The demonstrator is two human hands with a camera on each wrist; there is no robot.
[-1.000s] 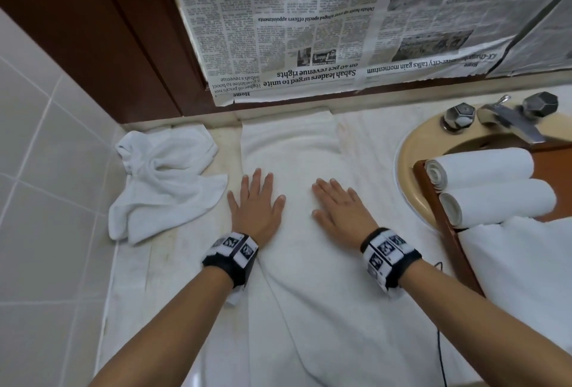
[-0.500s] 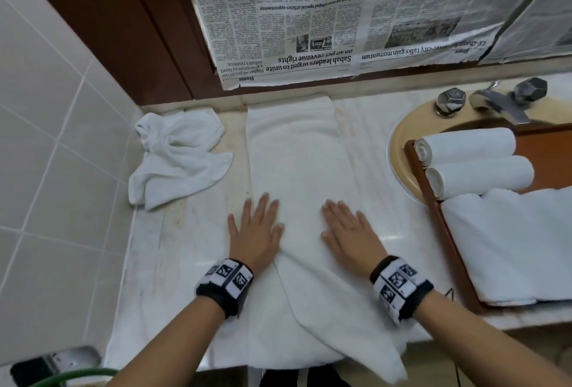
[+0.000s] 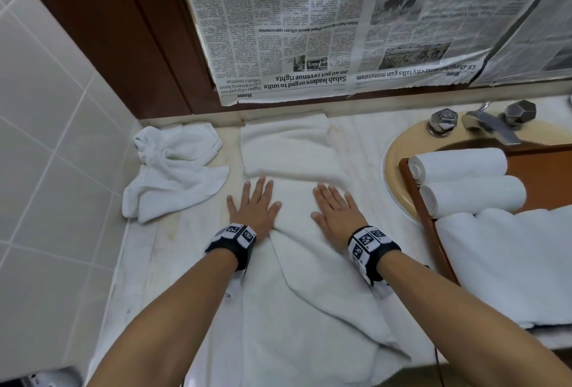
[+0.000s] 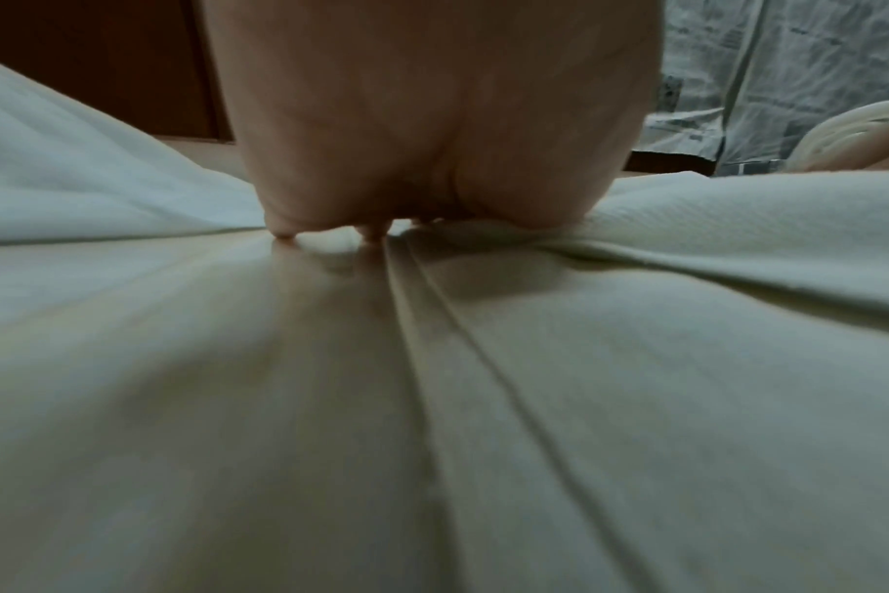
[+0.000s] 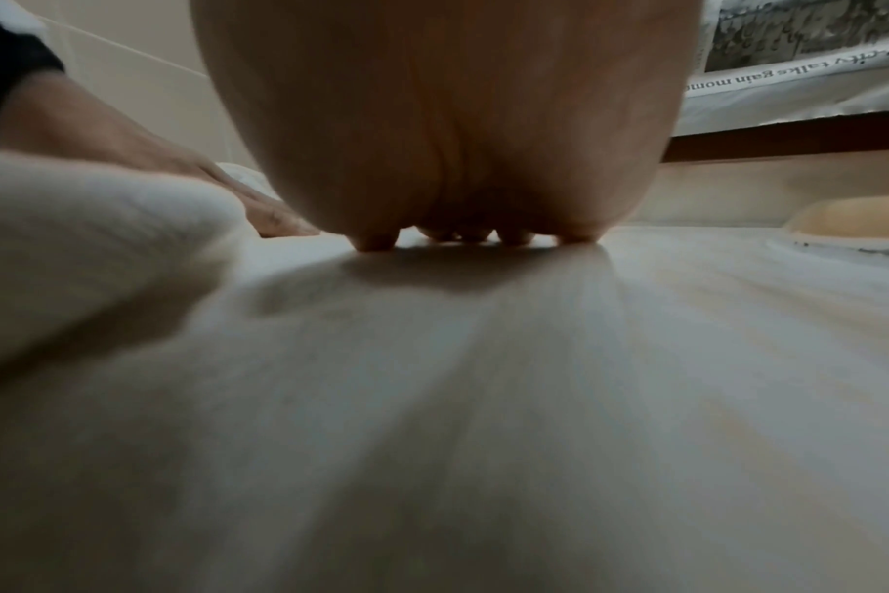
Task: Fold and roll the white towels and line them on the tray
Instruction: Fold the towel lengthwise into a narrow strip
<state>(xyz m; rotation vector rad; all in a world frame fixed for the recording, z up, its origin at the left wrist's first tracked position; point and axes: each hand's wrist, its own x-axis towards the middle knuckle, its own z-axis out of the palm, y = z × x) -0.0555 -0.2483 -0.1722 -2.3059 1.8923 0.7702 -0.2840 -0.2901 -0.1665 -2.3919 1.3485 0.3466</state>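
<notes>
A long white towel (image 3: 288,151) lies folded lengthways down the marble counter, its near end hanging over the front edge. My left hand (image 3: 253,201) and right hand (image 3: 334,207) press flat on it side by side, fingers straight. The towel bunches into a ridge between my wrists. In the left wrist view the towel (image 4: 635,361) shows long creases under my left hand (image 4: 432,120). The right hand (image 5: 442,120) fills the right wrist view, fingertips down on the cloth (image 5: 483,401). Two rolled towels (image 3: 461,163) lie on the wooden tray (image 3: 433,241) at right.
A crumpled white towel (image 3: 176,170) sits at the back left by the tiled wall. A flat folded towel (image 3: 510,266) covers the tray's near part. The tray rests over a beige sink (image 3: 393,170) with a tap (image 3: 492,123). Newspaper (image 3: 340,21) covers the wall behind.
Both flat hands have slid toward me along the towel, leaving its far part smooth. A ridge of cloth has gathered between my wrists.
</notes>
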